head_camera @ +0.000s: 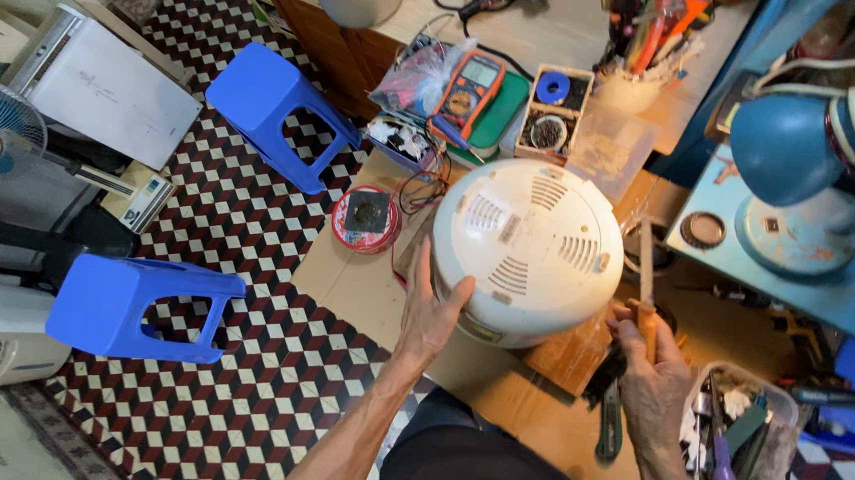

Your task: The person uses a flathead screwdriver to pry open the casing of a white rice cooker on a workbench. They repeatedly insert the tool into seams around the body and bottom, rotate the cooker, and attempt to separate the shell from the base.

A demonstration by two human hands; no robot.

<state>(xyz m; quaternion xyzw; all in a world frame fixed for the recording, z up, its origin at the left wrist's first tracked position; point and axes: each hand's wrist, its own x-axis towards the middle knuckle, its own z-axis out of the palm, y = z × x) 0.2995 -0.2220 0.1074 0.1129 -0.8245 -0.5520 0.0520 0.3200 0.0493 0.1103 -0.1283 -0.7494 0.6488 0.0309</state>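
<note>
A round cream-white appliance [532, 247] lies bottom-up on a low wooden board, its vented base facing me. My left hand [431, 310] presses flat against its left side, fingers spread along the rim. My right hand [651, 371] is at the appliance's lower right, closed around the wooden handle of a long thin tool [646, 275] that points up past the appliance's right edge.
An orange multimeter [466, 92] and small parts boxes lie behind the appliance. A clear tub of tools [740, 432] stands at my right. Two blue plastic stools [281, 110] stand on the checkered floor at left. A blue desk lamp [804, 156] is at right.
</note>
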